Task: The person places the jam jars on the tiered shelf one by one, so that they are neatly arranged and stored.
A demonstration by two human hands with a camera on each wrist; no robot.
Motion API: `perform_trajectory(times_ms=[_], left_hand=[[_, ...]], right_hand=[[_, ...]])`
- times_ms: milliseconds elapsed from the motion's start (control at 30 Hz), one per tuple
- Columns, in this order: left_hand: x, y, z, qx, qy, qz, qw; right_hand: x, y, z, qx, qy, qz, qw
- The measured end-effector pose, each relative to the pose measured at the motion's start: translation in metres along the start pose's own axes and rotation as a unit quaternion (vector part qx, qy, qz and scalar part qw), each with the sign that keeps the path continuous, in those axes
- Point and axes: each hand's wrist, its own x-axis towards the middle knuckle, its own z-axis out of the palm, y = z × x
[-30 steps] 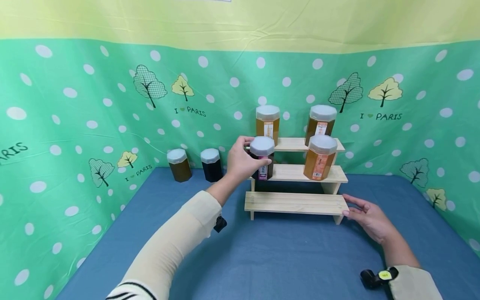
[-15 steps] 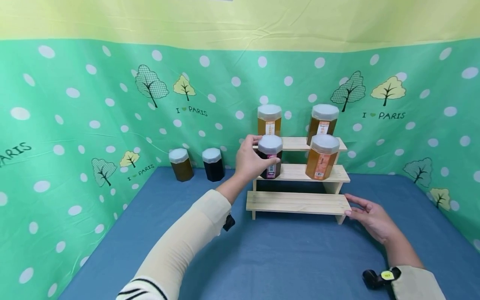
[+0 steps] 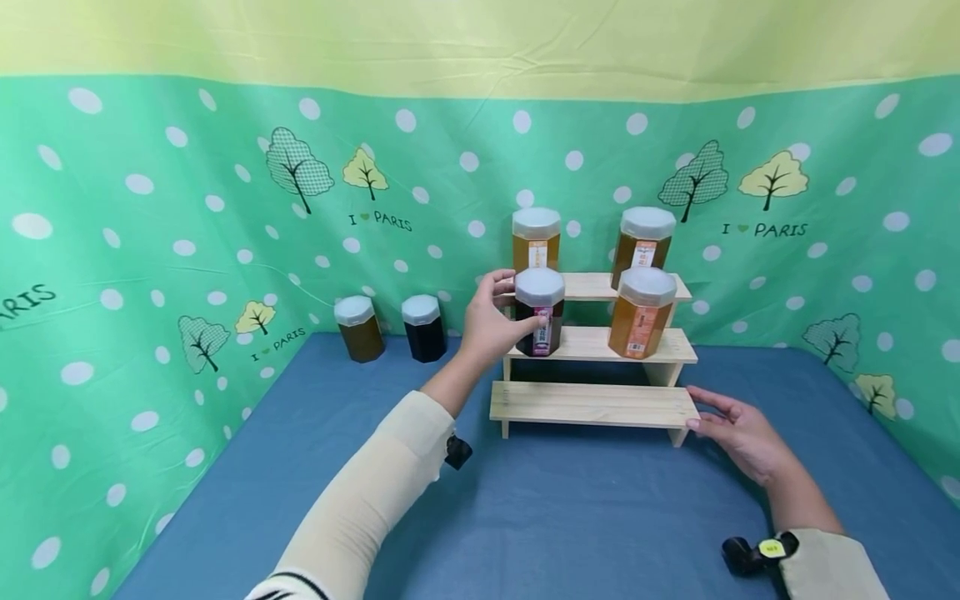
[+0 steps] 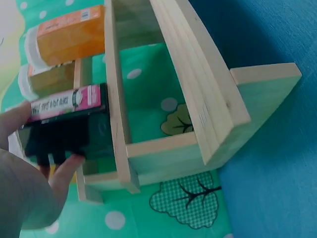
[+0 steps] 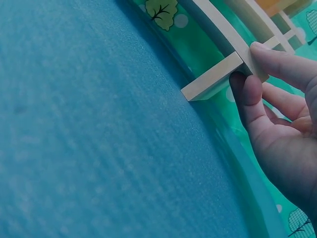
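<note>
My left hand [image 3: 491, 321] holds a dark jar [image 3: 551, 333] with a whitish lid and a pink-purple label, thumb in front and fingers behind. The jar stands upright at the left of the middle step of a three-step wooden display rack [image 3: 592, 406]. In the left wrist view its base meets that step's board. Right of it on the same step stands an amber jar [image 3: 637, 327] with an orange label. My right hand [image 3: 742, 437] grips the right end of the lowest step; in the right wrist view, thumb and fingers [image 5: 277, 62] lie on either side of the board.
On the top step stand a golden jar [image 3: 535, 237] and a brown jar [image 3: 645, 237]. A brown jar [image 3: 360, 333] and a black jar [image 3: 424, 333] stand on the blue cloth [image 3: 585, 517] at the back left. Behind hangs a green dotted curtain [image 3: 450, 183].
My left hand has shifted the dark jar slightly rightward along the middle step, away from its left end. The right hand keeps its grip on the rack.
</note>
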Motion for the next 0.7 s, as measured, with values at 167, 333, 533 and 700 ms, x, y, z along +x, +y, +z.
perform_trajectory(times_ms=[167, 333, 533, 700], left_hand=[[-0.004, -0.007, -0.011, -0.052, -0.040, 0.009, 0.9978], [-0.011, -0.014, -0.020, -0.094, -0.068, 0.022, 0.9930], [-0.021, -0.015, -0.030, -0.109, -0.078, 0.076, 0.9881], [-0.027, -0.015, -0.038, -0.113, -0.066, 0.102, 0.9861]], right_hand=[[0.001, 0.000, 0.000, -0.008, 0.006, 0.003, 0.9999], [0.000, 0.000, 0.000, -0.015, 0.009, 0.008, 0.9998], [0.001, 0.002, 0.000, -0.011, 0.007, 0.005, 0.9999], [0.001, 0.003, 0.000, -0.012, 0.005, 0.005, 0.9999]])
